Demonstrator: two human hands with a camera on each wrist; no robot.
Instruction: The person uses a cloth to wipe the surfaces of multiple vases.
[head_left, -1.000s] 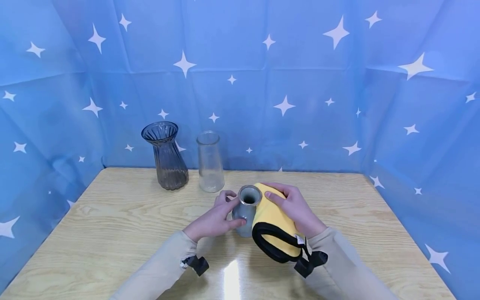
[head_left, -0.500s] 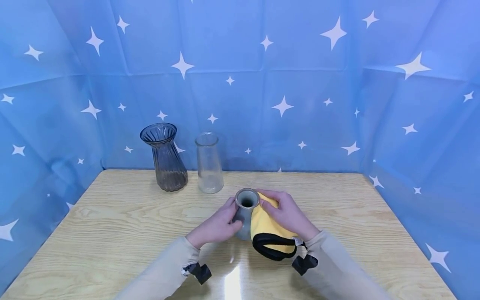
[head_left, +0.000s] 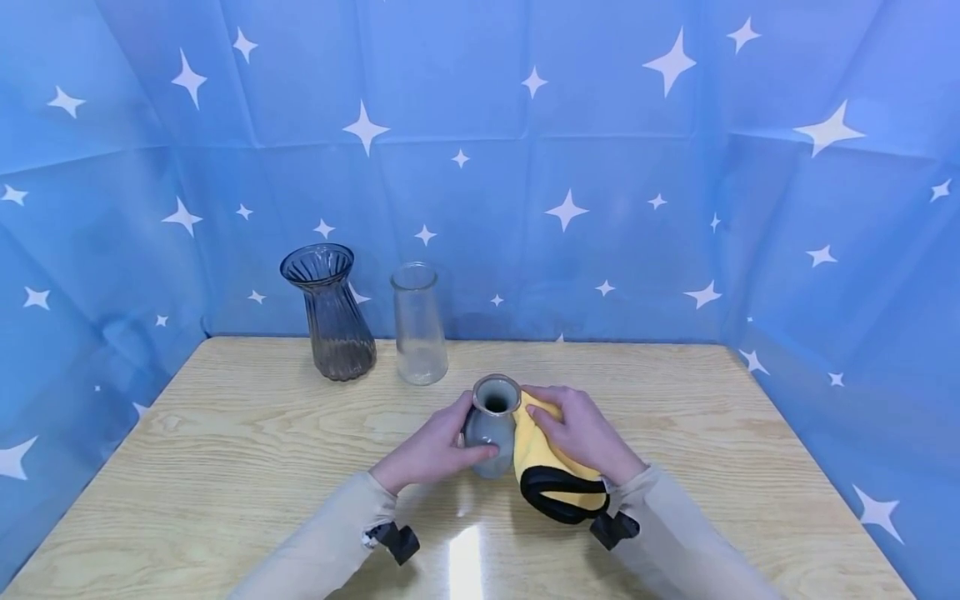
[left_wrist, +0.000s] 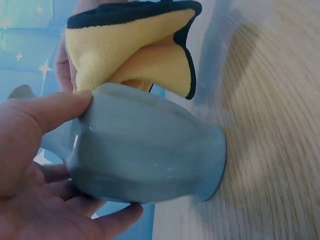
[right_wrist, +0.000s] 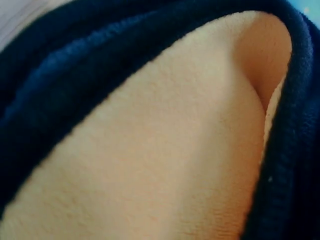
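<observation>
A small grey-blue ceramic vase (head_left: 491,435) with a flared brown-edged rim stands in front of the person. My left hand (head_left: 431,450) grips it from the left, thumb across the near side of its body. In the left wrist view the smooth side of the vase (left_wrist: 145,145) shows with its foot at the wooden surface; whether it touches cannot be told. My right hand (head_left: 583,429) holds a folded yellow cloth (head_left: 543,454) with black edging against the right side of the vase, below the rim. The cloth (right_wrist: 150,135) fills the right wrist view and hides the fingers there.
A tall smoky ribbed glass vase (head_left: 337,325) and a clear glass vase (head_left: 420,342) stand behind, toward the left on the wooden table (head_left: 247,450). A blue curtain (head_left: 480,100) with white stars encloses the back and sides.
My left fingers have closed further around the vase. The cloth in my right hand has slid downward along the vase's right side, then slightly to the right. Both glass vases stay in place.
</observation>
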